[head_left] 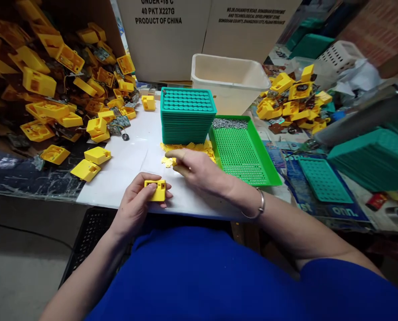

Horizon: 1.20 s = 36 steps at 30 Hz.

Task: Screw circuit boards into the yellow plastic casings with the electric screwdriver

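Observation:
My left hand point(137, 198) is closed around a small yellow plastic housing point(159, 195), its thumb lying across the top recesses. In front of the green tray stack, my right hand point(200, 167) has its thumb and forefinger bent around a small flat yellow piece point(167, 162); the fingers partly cover it, so the grip is not fully clear. Behind those fingers, more flat yellow pieces point(199, 146) lie in a loose pile on the white work surface point(132, 147). The stack of teal-green dimpled trays point(188, 117) stands just beyond this pile.
Right of the stack lies a bright green perforated tray point(242, 147) with small metal parts at its far end. A translucent bin point(228, 80) stands behind. Many yellow housings point(68, 58) with wired boards heap at left, others point(295, 100) at right. A large carton point(199, 40) closes the back.

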Each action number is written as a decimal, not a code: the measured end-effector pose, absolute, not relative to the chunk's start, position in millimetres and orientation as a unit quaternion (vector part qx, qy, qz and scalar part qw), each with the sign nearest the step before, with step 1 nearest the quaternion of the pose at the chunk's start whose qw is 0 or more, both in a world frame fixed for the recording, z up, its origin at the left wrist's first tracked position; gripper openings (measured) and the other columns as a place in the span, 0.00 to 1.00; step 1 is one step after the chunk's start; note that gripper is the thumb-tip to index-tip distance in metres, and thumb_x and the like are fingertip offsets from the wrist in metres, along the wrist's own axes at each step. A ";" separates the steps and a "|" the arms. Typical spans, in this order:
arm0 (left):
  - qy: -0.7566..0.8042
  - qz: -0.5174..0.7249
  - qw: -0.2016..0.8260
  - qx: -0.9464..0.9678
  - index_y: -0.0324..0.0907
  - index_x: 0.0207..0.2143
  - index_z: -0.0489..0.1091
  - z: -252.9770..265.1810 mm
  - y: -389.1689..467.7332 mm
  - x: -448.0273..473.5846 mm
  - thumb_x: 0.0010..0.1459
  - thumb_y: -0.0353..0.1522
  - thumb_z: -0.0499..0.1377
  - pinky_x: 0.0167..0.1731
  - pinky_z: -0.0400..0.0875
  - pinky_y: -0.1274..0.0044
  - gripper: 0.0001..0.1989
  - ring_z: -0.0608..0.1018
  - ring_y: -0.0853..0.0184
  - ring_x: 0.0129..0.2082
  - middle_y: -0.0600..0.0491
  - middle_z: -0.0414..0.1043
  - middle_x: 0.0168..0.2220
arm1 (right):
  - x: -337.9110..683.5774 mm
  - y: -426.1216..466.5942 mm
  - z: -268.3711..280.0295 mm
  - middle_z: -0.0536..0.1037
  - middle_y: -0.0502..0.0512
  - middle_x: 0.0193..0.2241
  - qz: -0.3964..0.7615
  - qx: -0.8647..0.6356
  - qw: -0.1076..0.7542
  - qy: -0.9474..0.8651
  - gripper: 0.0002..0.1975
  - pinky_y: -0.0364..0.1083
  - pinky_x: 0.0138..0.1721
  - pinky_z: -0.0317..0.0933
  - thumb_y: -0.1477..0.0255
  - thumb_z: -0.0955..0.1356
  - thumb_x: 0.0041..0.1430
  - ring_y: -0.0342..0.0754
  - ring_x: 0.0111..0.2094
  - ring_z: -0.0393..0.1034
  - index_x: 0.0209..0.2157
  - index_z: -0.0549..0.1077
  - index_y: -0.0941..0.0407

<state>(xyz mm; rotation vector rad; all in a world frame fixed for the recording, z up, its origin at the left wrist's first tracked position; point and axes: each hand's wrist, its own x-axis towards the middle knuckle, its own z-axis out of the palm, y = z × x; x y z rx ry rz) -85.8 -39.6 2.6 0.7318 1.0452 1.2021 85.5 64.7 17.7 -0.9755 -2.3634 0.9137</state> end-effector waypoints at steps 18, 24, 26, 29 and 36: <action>0.376 0.458 0.737 0.326 0.41 0.38 0.71 -2.2 -17.5 -66.0 0.57 0.32 0.63 0.23 0.74 0.79 0.07 0.78 0.68 0.25 0.53 0.76 0.28 | 122.4 27.5 -12.8 0.77 0.54 0.26 0.059 -0.182 0.438 -0.878 0.11 0.46 0.32 0.61 0.72 0.64 0.65 0.45 0.29 0.65 0.31 0.76 0.56; 0.408 0.471 0.684 0.379 0.46 0.47 0.67 -7.4 -21.4 -57.6 0.62 0.34 0.59 0.41 0.72 0.78 0.11 0.77 0.69 0.40 0.54 0.76 0.43 | 119.8 18.1 -3.5 0.81 0.53 0.35 0.421 -0.360 0.414 -0.723 0.05 0.43 0.40 0.69 0.72 0.69 0.60 0.43 0.37 0.75 0.37 0.78 0.56; 0.415 0.460 0.652 0.437 0.47 0.50 0.66 -8.6 -24.2 -55.8 0.63 0.34 0.58 0.47 0.68 0.78 0.13 0.75 0.68 0.46 0.54 0.73 0.47 | 117.5 15.8 -1.2 0.81 0.52 0.36 0.465 -0.380 0.405 -0.689 0.07 0.43 0.40 0.69 0.71 0.69 0.58 0.43 0.36 0.76 0.38 0.77 0.56; 0.435 0.439 0.597 0.512 0.47 0.52 0.64 -9.7 -26.4 -54.4 0.64 0.35 0.57 0.52 0.64 0.76 0.14 0.71 0.65 0.52 0.52 0.70 0.50 | 114.3 13.8 0.7 0.79 0.50 0.31 0.479 -0.399 0.382 -0.682 0.04 0.42 0.37 0.67 0.72 0.69 0.57 0.41 0.33 0.74 0.36 0.74 0.56; 0.456 0.402 0.508 0.611 0.45 0.50 0.63 -9.7 -29.1 -54.1 0.66 0.33 0.53 0.51 0.64 0.73 0.11 0.71 0.63 0.48 0.50 0.67 0.48 | 120.1 24.4 10.3 0.69 0.42 0.21 0.436 -0.436 0.262 -0.742 0.13 0.40 0.29 0.56 0.70 0.71 0.56 0.39 0.24 0.64 0.43 0.69 0.56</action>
